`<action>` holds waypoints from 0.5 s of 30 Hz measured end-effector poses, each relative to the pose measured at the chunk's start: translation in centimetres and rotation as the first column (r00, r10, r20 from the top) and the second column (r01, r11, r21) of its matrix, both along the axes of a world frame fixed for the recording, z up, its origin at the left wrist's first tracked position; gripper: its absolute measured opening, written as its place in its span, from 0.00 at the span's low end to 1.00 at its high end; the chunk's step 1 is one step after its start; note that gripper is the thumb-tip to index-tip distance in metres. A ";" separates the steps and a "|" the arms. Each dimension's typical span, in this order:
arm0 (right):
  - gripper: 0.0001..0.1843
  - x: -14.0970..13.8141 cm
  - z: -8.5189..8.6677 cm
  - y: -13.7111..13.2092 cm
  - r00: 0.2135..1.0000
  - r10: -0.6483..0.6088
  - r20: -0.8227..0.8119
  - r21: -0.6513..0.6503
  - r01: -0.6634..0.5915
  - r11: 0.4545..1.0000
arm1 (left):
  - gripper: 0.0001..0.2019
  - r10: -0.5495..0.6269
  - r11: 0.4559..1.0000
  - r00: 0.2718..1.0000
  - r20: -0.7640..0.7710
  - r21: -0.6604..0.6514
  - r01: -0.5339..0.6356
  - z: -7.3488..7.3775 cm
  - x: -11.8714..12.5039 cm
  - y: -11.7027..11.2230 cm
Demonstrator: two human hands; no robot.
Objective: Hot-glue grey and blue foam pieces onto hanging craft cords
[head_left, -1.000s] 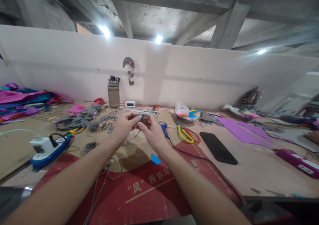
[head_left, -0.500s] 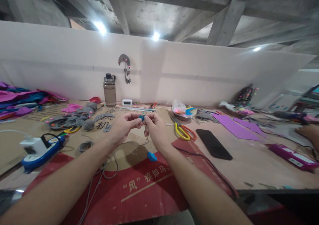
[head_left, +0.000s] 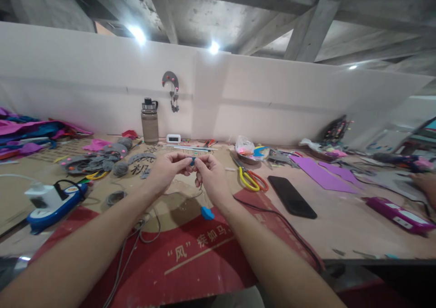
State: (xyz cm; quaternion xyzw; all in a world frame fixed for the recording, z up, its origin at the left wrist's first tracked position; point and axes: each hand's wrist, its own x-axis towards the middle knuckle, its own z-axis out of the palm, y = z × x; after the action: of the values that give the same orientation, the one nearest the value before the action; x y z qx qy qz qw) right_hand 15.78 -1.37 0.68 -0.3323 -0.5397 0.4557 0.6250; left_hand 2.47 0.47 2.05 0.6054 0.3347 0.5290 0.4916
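Note:
Between the fingertips of both hands is a small blue felt piece (head_left: pixel 192 161), mostly covered by the fingers. My left hand (head_left: pixel 172 169) pinches its left side, and my right hand (head_left: pixel 209 171) pinches its right side. From under my right hand a thin grey cord (head_left: pixel 200 191) hangs down. A second blue felt piece (head_left: pixel 207 213) lies below the hands on the red part of the cardboard (head_left: pixel 190 271). Loose grey cord (head_left: pixel 141 233) lies in loops near my left forearm.
Scissors (head_left: pixel 250 179) with yellow and orange handles and a black phone (head_left: pixel 292 196) lie to the right. A blue power strip (head_left: pixel 56 208) and grey felt pieces (head_left: pixel 88 160) are at left. Behind stands a bottle (head_left: pixel 150 121). Another person's hand (head_left: pixel 424 183) shows at far right.
Both hands keep their pinch on the small blue felt piece, with slight finger shifts. The view has moved very slightly; the objects on the table stay where they were.

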 end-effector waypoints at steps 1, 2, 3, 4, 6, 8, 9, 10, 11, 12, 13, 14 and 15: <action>0.09 0.0 0.0 0.1 1.000 0.002 0.014 0.005 -0.003 1.000 | 0.10 0.009 1.000 1.000 0.000 -0.004 -0.009 0.0 -0.1 0.0; 0.10 0.0 -0.1 0.1 0.999 0.005 0.031 0.006 -0.006 1.000 | 0.10 0.019 1.000 1.000 0.008 -0.006 -0.019 0.0 -0.1 0.1; 0.10 0.1 -0.2 0.2 0.999 0.007 0.052 0.006 -0.007 1.000 | 0.10 0.034 0.999 0.999 0.023 -0.008 -0.033 0.0 -0.2 0.2; 0.10 0.1 -0.4 0.3 0.997 0.008 0.075 0.006 -0.009 1.000 | 0.10 0.050 0.999 0.998 0.043 -0.010 -0.050 0.0 -0.3 0.4; 0.10 0.0 -0.9 0.5 0.991 0.013 0.137 0.009 -0.015 1.000 | 0.11 0.090 0.996 0.992 0.089 -0.020 -0.088 0.0 -0.5 0.8; 0.08 0.0 -1.4 0.6 0.970 0.029 0.243 0.011 -0.033 0.999 | 0.12 0.120 0.993 0.984 0.134 -0.033 -0.116 0.1 -0.9 1.3; 0.08 0.0 -1.6 0.5 0.947 0.040 0.317 0.017 -0.048 0.999 | 0.12 0.132 0.991 0.979 0.155 -0.035 -0.128 0.1 -1.1 1.5; 0.08 0.0 -1.6 0.5 0.914 0.050 0.403 0.035 -0.070 0.997 | 0.13 0.145 0.989 0.974 0.174 -0.037 -0.141 0.2 -1.3 1.7; 0.08 0.1 -1.6 0.5 0.869 0.053 0.492 0.065 -0.097 0.993 | 0.13 0.163 0.987 0.968 0.190 -0.041 -0.158 0.3 -1.5 1.8; 0.09 0.4 -1.4 0.5 0.820 0.043 0.570 0.099 -0.120 0.988 | 0.14 0.185 0.983 0.961 0.206 -0.049 -0.179 0.5 -1.7 1.9; 0.11 0.7 -1.1 0.6 0.778 0.020 0.628 0.130 -0.130 0.983 | 0.14 0.211 0.977 0.952 0.223 -0.060 -0.203 0.6 -1.9 2.0; 0.13 1.2 -0.8 0.7 0.748 -0.020 0.663 0.155 -0.110 0.982 | 0.14 0.236 0.972 0.941 0.241 -0.072 -0.225 0.8 -2.1 2.1; 0.15 1.9 -0.4 0.9 0.724 -0.078 0.686 0.169 -0.054 0.984 | 0.14 0.257 0.966 0.930 0.262 -0.081 -0.244 0.9 -2.3 2.1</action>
State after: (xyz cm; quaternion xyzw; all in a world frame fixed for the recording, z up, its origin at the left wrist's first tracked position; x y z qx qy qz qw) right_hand 17.70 -0.43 0.26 -0.4245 -0.7694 0.2457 0.4093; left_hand 0.18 2.61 2.97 0.4682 0.3512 0.6570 0.4752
